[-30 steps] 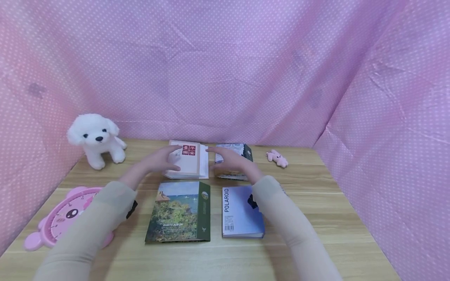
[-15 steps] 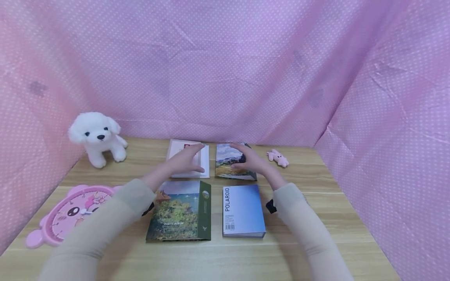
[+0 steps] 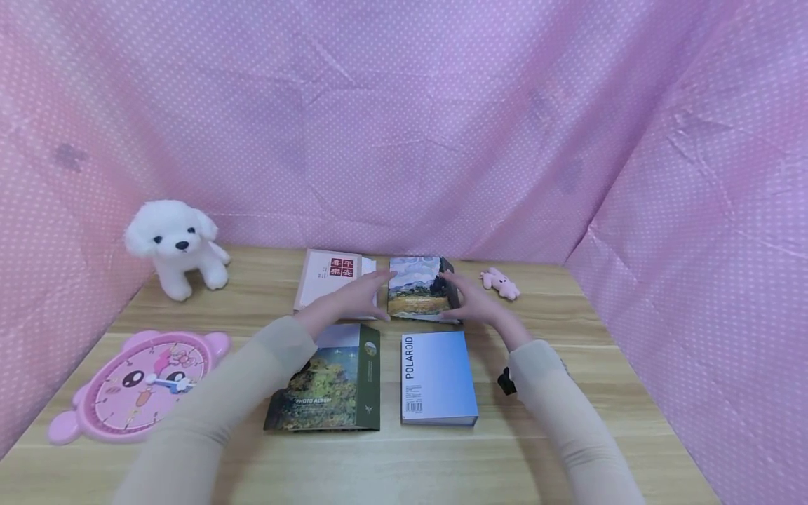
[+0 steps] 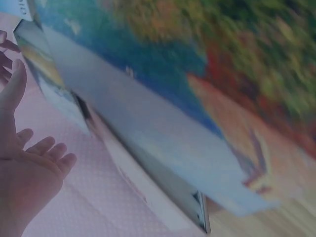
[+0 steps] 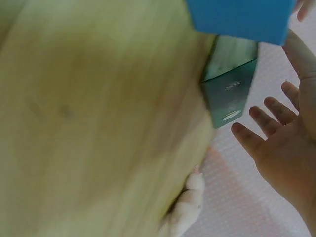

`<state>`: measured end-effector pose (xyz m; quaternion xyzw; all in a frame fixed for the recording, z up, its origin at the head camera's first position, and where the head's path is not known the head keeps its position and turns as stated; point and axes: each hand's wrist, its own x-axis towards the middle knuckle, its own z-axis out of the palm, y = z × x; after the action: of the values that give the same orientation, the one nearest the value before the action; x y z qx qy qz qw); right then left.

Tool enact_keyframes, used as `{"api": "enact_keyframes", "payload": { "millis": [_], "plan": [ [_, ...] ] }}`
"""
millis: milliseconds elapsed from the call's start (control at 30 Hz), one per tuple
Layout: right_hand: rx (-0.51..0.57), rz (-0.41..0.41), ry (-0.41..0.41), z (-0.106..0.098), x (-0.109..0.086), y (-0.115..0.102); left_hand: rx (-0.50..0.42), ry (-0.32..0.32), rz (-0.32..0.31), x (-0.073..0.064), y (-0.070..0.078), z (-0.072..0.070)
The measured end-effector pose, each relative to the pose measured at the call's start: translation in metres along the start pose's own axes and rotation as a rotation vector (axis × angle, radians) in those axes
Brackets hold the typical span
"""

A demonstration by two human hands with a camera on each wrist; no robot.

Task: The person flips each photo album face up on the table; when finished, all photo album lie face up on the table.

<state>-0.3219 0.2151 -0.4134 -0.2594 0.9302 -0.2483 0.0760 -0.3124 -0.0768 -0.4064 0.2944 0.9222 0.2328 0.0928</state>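
- Blue, white and gold paint shapes fill the front of the picture album (image 3: 413, 284), which lies flat on the bench (image 3: 379, 470), between the left hand (image 3: 353, 300) and the right hand (image 3: 475, 301).
- The left hand is spread wide, thumb apart from the fingers, and has hold of nothing. It is at the left side of the picture album; I cannot tell if it touches it.
- The right hand is spread wide too, and it is not gripping anything. It is at the right side of the picture album, in front of part of its dark edge. I cannot tell if they touch.
- Just left of the left hand is a cream book (image 3: 322, 280) with red squares. The hand hides one corner of it.
- Nearer the person than the left hand is a green album (image 3: 334, 379), partly under the left sleeve (image 3: 246, 396) in the head view.
- Nearer the person than both hands, and between the two sleeves, is a blue album (image 3: 438, 379) that says POLAROID.
- Right of the right hand lies a little pink toy (image 3: 500, 283).
- Well left of the left hand are a white toy dog (image 3: 177, 245) and, closer to the person, a pink clock (image 3: 135, 386).
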Motion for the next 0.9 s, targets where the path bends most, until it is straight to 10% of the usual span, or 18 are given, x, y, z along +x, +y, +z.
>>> {"api": "enact_keyframes", "payload": {
  "millis": [900],
  "plan": [
    [0.017, 0.146, -0.053, 0.008, -0.008, 0.029, 0.072, -0.098, -0.019, 0.029, -0.014, 0.025]
  ]
}}
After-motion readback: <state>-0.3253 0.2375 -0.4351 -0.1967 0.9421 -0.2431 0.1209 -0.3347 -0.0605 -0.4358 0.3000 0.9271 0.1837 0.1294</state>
